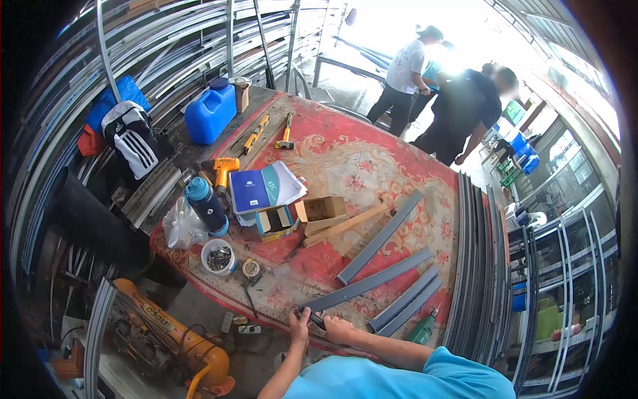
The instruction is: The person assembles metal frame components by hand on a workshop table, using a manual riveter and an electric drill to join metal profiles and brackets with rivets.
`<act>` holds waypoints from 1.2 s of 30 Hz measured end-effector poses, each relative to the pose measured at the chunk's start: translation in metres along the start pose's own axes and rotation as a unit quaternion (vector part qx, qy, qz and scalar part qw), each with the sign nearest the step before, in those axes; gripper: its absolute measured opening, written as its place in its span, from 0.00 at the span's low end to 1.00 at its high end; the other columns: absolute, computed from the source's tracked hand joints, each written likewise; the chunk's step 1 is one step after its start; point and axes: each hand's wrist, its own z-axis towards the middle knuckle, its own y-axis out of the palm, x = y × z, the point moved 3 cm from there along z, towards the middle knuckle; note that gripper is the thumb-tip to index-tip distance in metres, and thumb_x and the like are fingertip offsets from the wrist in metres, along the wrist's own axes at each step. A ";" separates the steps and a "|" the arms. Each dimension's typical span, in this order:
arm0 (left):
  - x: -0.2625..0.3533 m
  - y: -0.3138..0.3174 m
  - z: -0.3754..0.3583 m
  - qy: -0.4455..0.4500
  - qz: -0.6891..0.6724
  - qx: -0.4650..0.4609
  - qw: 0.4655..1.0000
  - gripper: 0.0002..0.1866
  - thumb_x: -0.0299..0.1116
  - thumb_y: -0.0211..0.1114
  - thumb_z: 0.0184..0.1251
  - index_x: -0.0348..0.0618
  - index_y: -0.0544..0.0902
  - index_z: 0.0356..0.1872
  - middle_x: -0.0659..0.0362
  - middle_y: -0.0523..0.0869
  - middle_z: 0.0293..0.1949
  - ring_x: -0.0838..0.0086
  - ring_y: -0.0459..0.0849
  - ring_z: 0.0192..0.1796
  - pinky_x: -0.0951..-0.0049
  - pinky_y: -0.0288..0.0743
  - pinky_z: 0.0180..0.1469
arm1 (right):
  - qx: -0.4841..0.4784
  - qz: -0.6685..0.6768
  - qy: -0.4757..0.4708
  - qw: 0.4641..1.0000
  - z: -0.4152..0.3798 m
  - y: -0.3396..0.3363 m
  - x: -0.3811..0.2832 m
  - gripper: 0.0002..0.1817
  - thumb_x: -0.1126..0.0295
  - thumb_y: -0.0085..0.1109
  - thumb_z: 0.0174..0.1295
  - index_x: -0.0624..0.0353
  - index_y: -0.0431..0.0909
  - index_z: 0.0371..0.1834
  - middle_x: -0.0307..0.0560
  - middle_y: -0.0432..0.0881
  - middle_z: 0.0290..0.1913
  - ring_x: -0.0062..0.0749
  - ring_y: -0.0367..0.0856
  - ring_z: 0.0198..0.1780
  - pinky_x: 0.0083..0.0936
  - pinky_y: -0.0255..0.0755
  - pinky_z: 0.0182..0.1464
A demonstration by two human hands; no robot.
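At the near edge of the carpeted table, my left hand (300, 326) is closed at the end of a grey metal profile (365, 284), with the thumb up against it. My right hand (339, 330) is closed just beside it, around a dark, slim tool (318, 321) whose kind I cannot make out. The profile lies slantwise across the carpet, pointing away to the right. Another grey profile (380, 237) rests beyond it, and two shorter profiles (407, 302) lie side by side to the right. A green power drill (423, 327) is near my right forearm.
A white bucket of screws (218, 257), tape roll (250, 268), blue bottle (207, 206), notebooks (262, 187), open cardboard box (321, 209), yellow drill (226, 169) and hammer (285, 133) occupy the left. Long dark profiles (473, 266) line the right edge. An orange compressor (174, 329) stands below left. People stand beyond.
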 end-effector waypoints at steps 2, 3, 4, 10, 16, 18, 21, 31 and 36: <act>-0.028 -0.015 0.022 0.032 0.015 -0.008 0.999 0.21 0.38 0.69 0.68 0.37 0.73 0.52 0.57 0.82 0.47 0.71 0.85 0.42 0.70 0.79 0.45 | -0.013 0.011 0.003 1.000 -0.001 -0.005 -0.002 0.18 0.66 0.53 0.62 0.65 0.70 0.52 0.68 0.82 0.49 0.62 0.83 0.51 0.54 0.76 0.51; -0.036 -0.021 0.029 0.064 0.029 -0.015 0.997 0.19 0.38 0.69 0.68 0.37 0.74 0.50 0.57 0.82 0.46 0.71 0.85 0.40 0.70 0.79 0.44 | -0.028 0.021 0.003 0.999 -0.002 -0.006 -0.003 0.17 0.67 0.52 0.62 0.64 0.70 0.52 0.68 0.83 0.47 0.62 0.83 0.51 0.54 0.76 0.51; -0.033 -0.019 0.025 0.063 0.031 -0.013 0.997 0.19 0.38 0.69 0.68 0.37 0.74 0.50 0.57 0.82 0.46 0.71 0.85 0.40 0.70 0.79 0.44 | -0.030 0.023 0.003 0.999 0.000 -0.006 -0.001 0.17 0.67 0.52 0.62 0.64 0.70 0.52 0.68 0.83 0.47 0.62 0.83 0.51 0.54 0.76 0.51; -0.008 0.001 0.007 0.008 -0.033 0.013 0.999 0.18 0.37 0.71 0.66 0.38 0.74 0.48 0.57 0.81 0.43 0.72 0.85 0.40 0.71 0.80 0.43 | -0.130 -0.007 -0.083 0.988 -0.013 -0.055 -0.010 0.25 0.60 0.60 0.58 0.63 0.71 0.56 0.65 0.84 0.46 0.56 0.85 0.47 0.48 0.79 0.44; -0.016 0.000 0.009 -0.010 -0.084 0.021 0.996 0.22 0.36 0.72 0.65 0.40 0.71 0.52 0.58 0.79 0.44 0.71 0.85 0.41 0.73 0.81 0.43 | -0.115 0.079 -0.091 0.986 -0.025 -0.064 0.004 0.32 0.54 0.68 0.54 0.59 0.73 0.59 0.56 0.84 0.42 0.47 0.84 0.46 0.38 0.76 0.46; -0.013 -0.002 0.010 -0.010 -0.049 -0.017 0.999 0.23 0.35 0.72 0.64 0.39 0.70 0.54 0.57 0.79 0.46 0.70 0.85 0.43 0.74 0.81 0.44 | -0.109 0.059 -0.097 0.988 -0.027 -0.067 0.001 0.33 0.54 0.69 0.53 0.60 0.73 0.59 0.55 0.84 0.42 0.46 0.84 0.45 0.37 0.76 0.46; -0.016 0.001 0.008 -0.004 -0.092 0.007 0.996 0.23 0.35 0.72 0.65 0.39 0.70 0.54 0.57 0.79 0.47 0.70 0.85 0.45 0.74 0.80 0.45 | -0.110 0.132 -0.121 0.978 -0.031 -0.077 -0.002 0.34 0.54 0.70 0.51 0.62 0.73 0.59 0.52 0.83 0.41 0.44 0.83 0.44 0.37 0.75 0.47; -0.018 -0.005 0.015 0.014 -0.011 0.019 1.000 0.20 0.37 0.69 0.68 0.38 0.72 0.52 0.56 0.80 0.43 0.71 0.85 0.41 0.73 0.83 0.42 | 0.038 0.098 -0.039 0.994 -0.030 -0.013 0.012 0.29 0.58 0.62 0.54 0.63 0.75 0.57 0.62 0.83 0.48 0.58 0.81 0.52 0.43 0.74 0.55; -0.018 -0.010 0.016 0.005 0.026 0.007 1.000 0.23 0.45 0.68 0.69 0.40 0.72 0.54 0.57 0.81 0.45 0.70 0.86 0.40 0.70 0.82 0.39 | 0.012 0.166 -0.026 0.986 0.001 0.026 0.025 0.21 0.63 0.57 0.55 0.64 0.77 0.49 0.67 0.84 0.44 0.61 0.82 0.49 0.48 0.74 0.52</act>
